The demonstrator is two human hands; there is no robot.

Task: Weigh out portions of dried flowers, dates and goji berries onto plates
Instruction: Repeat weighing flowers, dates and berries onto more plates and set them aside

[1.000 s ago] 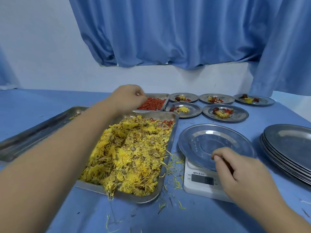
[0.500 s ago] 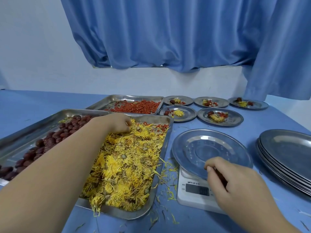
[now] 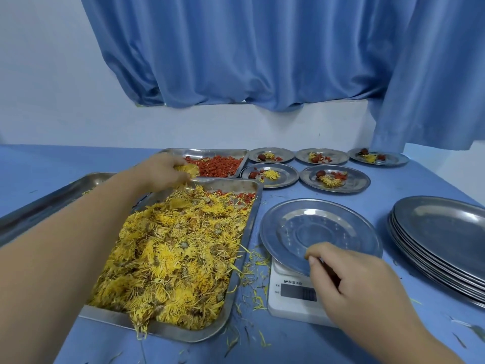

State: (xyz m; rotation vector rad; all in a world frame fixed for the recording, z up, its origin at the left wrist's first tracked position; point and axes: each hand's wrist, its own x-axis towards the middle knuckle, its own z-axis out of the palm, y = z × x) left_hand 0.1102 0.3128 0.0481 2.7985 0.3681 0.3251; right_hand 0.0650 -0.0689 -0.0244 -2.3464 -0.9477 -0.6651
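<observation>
1. The left hand is at about eleven o'clock of the tray of dried flowers, its fingers closed round a small tuft of yellow flowers lifted clear of the heap.
2. The right hand rests at the five o'clock rim of the empty plate on the white scale. Its fingers are pinched on that rim and seem to steady the plate.
3. Doing it well, in my view: carry the tuft low and straight toward three o'clock, drop it in the middle of the plate, and take the right hand off the rim before reading the display, since any press would falsify the weight.
4. Add or remove flowers a few strands at a time; they are light and shed easily, as the loose petals on the blue counter between tray and scale show.
5. The goji berries lie in a tray at twelve o'clock; five filled plates sit at one o'clock and a stack of plates at three. A tray rim shows at nine o'clock behind the forearm.
6. Against half a second ago, the left hand has risen from the flower heap with a tuft in it; the right hand has stayed on the plate's rim, and the dates in the nine o'clock tray are now hidden.
</observation>
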